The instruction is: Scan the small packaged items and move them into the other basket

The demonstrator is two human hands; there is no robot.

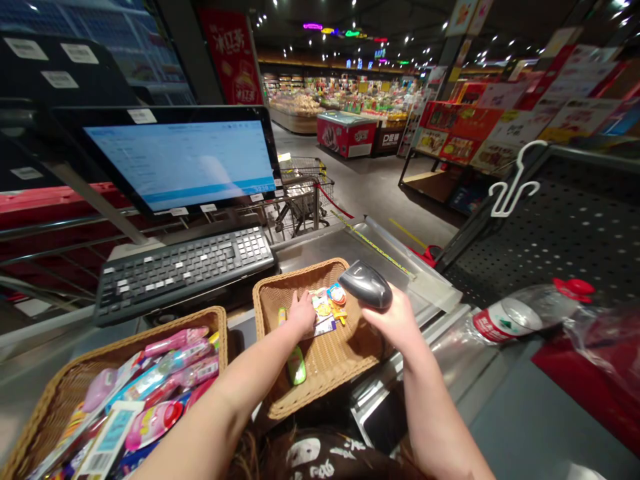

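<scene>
My right hand (395, 320) is wrapped round a black handheld barcode scanner (367, 285), its head pointing left above a wicker basket (320, 387). Inside that basket, my left hand (301, 315) reaches down with its fingers a little apart. Its fingertips meet the left edge of a white and yellow snack packet (324, 309). Beside the packet lie a small blue and red wrapped item (337, 293) and a yellow piece (341, 315). A green item (297, 367) rests nearer me, partly under my left forearm.
A second wicker basket (223, 333) full of colourful packaged goods stands at the left. Behind it are a keyboard (187, 267) and a monitor (185, 160). On the right lie a plastic bottle (515, 317) with a red cap and a black perforated panel (560, 220) holding a white hanger (515, 183).
</scene>
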